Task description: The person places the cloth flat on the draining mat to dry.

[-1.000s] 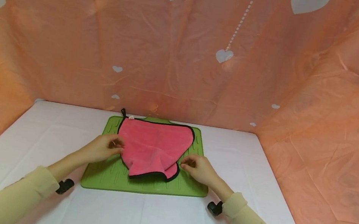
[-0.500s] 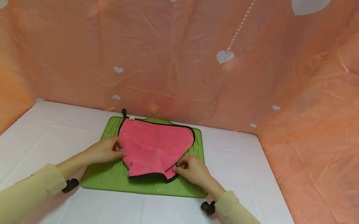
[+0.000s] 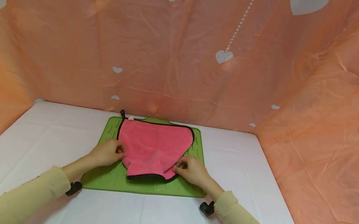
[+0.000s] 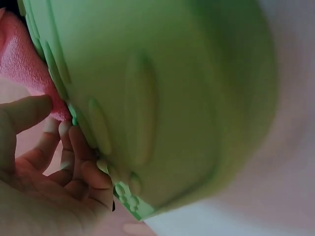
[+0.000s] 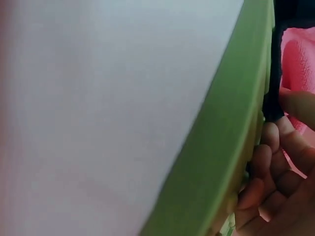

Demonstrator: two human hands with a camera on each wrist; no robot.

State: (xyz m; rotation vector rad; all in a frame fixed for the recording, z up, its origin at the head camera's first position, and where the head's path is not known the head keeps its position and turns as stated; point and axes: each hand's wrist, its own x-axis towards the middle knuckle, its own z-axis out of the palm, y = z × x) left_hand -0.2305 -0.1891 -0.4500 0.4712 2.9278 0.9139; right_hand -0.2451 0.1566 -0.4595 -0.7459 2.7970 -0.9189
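A pink towel (image 3: 152, 142) with black edging and a hanging loop at its far left corner lies on a green ridged mat (image 3: 104, 180). Its near part is rumpled, with a fold toward the right. My left hand (image 3: 107, 152) pinches the towel's left edge between thumb and fingers; in the left wrist view the pink cloth (image 4: 24, 59) runs into that pinch. On the other side my right hand (image 3: 193, 170) pinches the near right corner, and the right wrist view has the black edging (image 5: 273, 98) between thumb and fingertips.
The mat rests on a white-covered table (image 3: 140, 217), near its back edge. Orange curtains (image 3: 185, 70) printed with pale hearts hang behind and at both sides. A black wrist camera (image 3: 74, 188) sits below the left sleeve, another (image 3: 207, 208) below the right.
My right hand has moved left onto the towel's near right corner and pinched it. My left hand has shifted slightly right and nearer, taking the left edge; the cloth there has bunched a little.
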